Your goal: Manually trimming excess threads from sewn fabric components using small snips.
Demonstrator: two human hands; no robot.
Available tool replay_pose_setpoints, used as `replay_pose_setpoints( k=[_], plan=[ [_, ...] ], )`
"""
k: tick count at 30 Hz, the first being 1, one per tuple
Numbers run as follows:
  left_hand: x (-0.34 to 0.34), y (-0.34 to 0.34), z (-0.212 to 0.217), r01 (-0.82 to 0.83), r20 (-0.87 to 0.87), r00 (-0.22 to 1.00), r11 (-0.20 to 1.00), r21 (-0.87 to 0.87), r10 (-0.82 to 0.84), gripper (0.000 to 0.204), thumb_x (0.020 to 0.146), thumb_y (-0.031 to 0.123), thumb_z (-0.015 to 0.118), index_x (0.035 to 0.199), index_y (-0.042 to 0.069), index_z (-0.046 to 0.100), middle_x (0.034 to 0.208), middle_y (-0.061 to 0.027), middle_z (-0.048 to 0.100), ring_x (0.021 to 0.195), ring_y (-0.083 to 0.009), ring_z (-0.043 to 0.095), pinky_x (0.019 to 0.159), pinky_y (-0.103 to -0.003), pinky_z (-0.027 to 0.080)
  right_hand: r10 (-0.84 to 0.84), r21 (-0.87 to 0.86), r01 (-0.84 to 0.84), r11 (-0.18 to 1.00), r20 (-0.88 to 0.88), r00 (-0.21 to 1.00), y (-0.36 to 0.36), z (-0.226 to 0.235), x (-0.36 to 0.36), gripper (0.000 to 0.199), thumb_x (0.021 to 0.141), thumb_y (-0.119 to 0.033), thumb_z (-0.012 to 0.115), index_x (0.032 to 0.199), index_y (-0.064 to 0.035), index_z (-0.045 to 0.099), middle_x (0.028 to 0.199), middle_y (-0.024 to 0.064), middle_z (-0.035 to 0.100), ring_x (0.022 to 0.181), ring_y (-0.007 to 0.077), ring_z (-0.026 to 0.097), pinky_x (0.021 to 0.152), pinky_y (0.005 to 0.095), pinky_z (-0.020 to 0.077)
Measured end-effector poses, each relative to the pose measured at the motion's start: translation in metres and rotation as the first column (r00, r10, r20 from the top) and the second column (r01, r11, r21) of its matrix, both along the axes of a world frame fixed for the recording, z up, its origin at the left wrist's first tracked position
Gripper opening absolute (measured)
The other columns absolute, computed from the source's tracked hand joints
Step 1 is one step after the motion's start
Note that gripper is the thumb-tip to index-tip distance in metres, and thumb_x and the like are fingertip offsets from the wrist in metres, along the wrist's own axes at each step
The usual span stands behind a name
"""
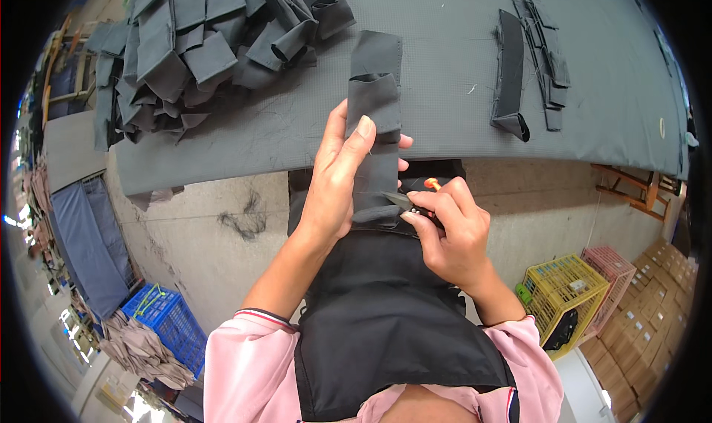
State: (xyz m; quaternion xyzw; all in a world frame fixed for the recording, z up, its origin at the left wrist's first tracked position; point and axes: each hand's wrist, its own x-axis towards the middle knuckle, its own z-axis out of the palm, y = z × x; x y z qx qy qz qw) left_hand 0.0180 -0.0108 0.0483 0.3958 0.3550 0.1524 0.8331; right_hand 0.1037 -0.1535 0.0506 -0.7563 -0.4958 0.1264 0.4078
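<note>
Black apron aside, my left hand [337, 178] pinches the long dark-grey folded fabric strip [376, 126] (draped off the desk [460, 67]), while my right hand [449, 230] clamps small orange-tipped snips [417, 195].

We are in a garment workshop. A long desk [445, 89] covered in grey cloth carries a heap of cut dark fabric pieces [193, 44] and a smaller stack [534, 59]. On the concrete floor [200, 230] we see thread scraps [248, 219], plastic crates in blue [174, 323], yellow [564, 293] and pink [612, 267], and stacked cardboard boxes [656, 297].
</note>
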Motion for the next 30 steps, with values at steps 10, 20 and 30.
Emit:
replay_pose_setpoints(
  k=[10, 20, 30],
  plan=[
    [-0.006, -0.001, 0.003, 0.078, 0.171, 0.983, 0.995, -0.06, -0.067, 0.046, 0.098, 0.033, 0.044, 0.134, 0.009, 0.029, 0.109, -0.0166, 0.058, 0.088, -0.0182, 0.061, 0.08, -0.033, 0.052, 0.209, -0.004, -0.209, 0.978, 0.009, 0.978, 0.011, -0.004, 0.005, 0.027, 0.065, -0.006, 0.075, 0.086, -0.0035, 0.058, 0.081, 0.0078, 0.054, 0.065, 0.0241, 0.059, 0.055, 0.0325, 0.0479],
    [-0.012, 0.003, 0.001, 0.145, 0.22, 0.97, 0.973, -0.18, -0.104, 0.049, 0.098, 0.036, 0.041, 0.137, 0.012, 0.022, 0.113, -0.0181, 0.055, 0.094, -0.0219, 0.06, 0.082, -0.036, 0.051, 0.131, 0.064, -0.142, 0.988, 0.156, 0.979, -0.011, -0.009, -0.002, 0.026, 0.066, -0.006, 0.075, 0.086, -0.0034, 0.059, 0.074, 0.0069, 0.052, 0.056, 0.0211, 0.054, 0.05, 0.031, 0.0444],
    [-0.013, -0.001, -0.001, 0.157, 0.209, 0.971, 0.971, -0.182, -0.118, 0.054, 0.098, 0.036, 0.042, 0.14, 0.013, 0.017, 0.115, -0.0176, 0.053, 0.095, -0.0221, 0.06, 0.083, -0.038, 0.051, 0.162, -0.022, -0.163, 0.986, -0.02, 0.987, -0.011, -0.003, 0.004, 0.031, 0.064, -0.006, 0.076, 0.089, -0.003, 0.058, 0.078, 0.0093, 0.054, 0.06, 0.0235, 0.058, 0.053, 0.0316, 0.0468]
  ],
)
